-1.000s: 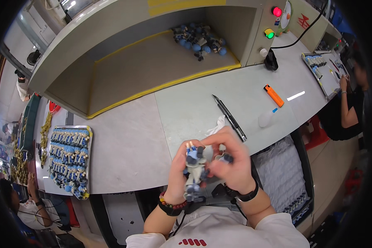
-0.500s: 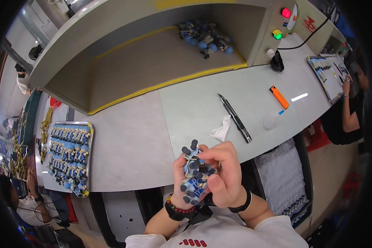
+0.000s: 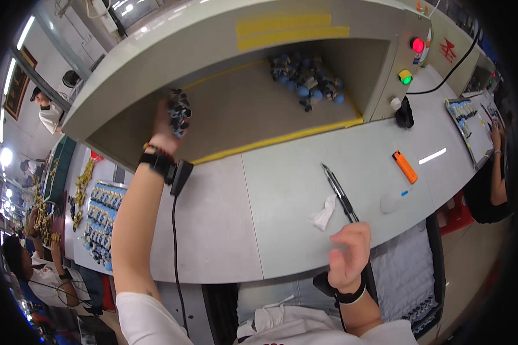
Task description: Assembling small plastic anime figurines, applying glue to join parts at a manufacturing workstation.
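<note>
Head view: left hand (image 3: 166, 118) is stretched up into the recessed bay (image 3: 253, 112), fingers closed round a dark cluster of small parts (image 3: 179, 111), held at the bay's left end and not yet let go. A pile of similar blue parts (image 3: 306, 80) already sits well to the right inside. Right hand (image 3: 347, 253) is loosely curled, empty, near the bench edge, just below the pen (image 3: 339, 192) and crumpled tissue (image 3: 323, 213). Looks approx. mid-way: bundle carried in, release still left.

Dark part (image 3: 179, 110) mostly hidden in left hand (image 3: 166, 122) grip; right hand (image 3: 349, 253) contents unclear.
</note>
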Tool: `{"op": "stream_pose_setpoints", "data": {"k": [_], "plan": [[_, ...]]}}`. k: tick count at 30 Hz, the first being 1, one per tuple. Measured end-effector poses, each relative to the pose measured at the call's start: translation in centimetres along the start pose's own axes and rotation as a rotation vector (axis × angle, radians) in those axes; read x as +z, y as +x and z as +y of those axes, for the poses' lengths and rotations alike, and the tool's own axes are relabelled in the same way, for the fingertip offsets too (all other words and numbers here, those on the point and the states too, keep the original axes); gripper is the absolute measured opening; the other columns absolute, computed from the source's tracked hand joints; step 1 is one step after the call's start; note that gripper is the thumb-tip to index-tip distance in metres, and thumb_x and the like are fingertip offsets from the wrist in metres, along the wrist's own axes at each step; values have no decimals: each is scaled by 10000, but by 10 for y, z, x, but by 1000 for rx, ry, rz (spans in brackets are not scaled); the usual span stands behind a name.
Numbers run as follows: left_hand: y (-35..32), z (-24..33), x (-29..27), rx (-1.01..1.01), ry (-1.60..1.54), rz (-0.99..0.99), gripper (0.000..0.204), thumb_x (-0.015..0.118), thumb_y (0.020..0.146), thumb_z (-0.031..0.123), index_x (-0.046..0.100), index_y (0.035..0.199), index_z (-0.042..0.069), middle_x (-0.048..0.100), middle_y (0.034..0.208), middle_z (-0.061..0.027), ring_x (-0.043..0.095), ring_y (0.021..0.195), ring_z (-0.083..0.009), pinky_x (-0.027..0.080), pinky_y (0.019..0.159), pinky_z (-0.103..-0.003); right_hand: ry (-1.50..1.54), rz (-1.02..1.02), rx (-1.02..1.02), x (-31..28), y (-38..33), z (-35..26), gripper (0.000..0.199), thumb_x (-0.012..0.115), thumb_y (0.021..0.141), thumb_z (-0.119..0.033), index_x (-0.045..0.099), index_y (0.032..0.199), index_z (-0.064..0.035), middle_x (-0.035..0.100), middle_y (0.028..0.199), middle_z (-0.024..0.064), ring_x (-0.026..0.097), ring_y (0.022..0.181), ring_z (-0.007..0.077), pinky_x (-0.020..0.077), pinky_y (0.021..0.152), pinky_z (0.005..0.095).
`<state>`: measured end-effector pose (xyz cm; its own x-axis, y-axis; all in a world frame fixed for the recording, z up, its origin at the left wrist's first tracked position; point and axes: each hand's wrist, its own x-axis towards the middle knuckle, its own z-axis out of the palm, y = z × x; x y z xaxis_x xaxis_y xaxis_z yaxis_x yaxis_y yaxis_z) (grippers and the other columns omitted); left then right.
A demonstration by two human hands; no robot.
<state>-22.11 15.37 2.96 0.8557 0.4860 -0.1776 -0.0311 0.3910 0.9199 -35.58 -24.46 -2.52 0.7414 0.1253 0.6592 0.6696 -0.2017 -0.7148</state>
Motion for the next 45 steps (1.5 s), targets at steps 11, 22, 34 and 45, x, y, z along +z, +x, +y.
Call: {"op": "stream_pose_setpoints", "data": {"k": [11,22,34,45], "plan": [[205,-13,-64,469,1270,126,575,490,810,456,412,1225,66,475,1181,-98,487,1000,-222,382,889,-338,-143,-94,-96,4,-5,1,105,571,677,-158,562,717,-62,489,696,69,445,568,216,367,522,308],[158,31,-109,476,1771,-182,547,464,847,289,281,1330,108,347,1320,-149,287,1251,-273,277,1001,-353,-126,-117,-122,10,-1,-6,85,584,647,-136,553,691,-69,483,657,50,444,547,213,360,493,301],[105,18,-18,312,1721,-139,532,396,872,339,264,1344,133,211,1399,-158,174,1298,-310,165,1051,-387,-193,-110,-124,14,-1,0,83,593,624,-121,551,683,-79,485,653,42,446,530,204,356,477,293],[80,-8,7,950,2005,-142,396,464,837,337,497,1150,97,504,1163,-160,427,1128,-329,335,944,-408,-197,-102,-160,4,-13,-2,87,614,633,-123,574,702,-88,496,650,24,462,538,189,372,483,285]]}}
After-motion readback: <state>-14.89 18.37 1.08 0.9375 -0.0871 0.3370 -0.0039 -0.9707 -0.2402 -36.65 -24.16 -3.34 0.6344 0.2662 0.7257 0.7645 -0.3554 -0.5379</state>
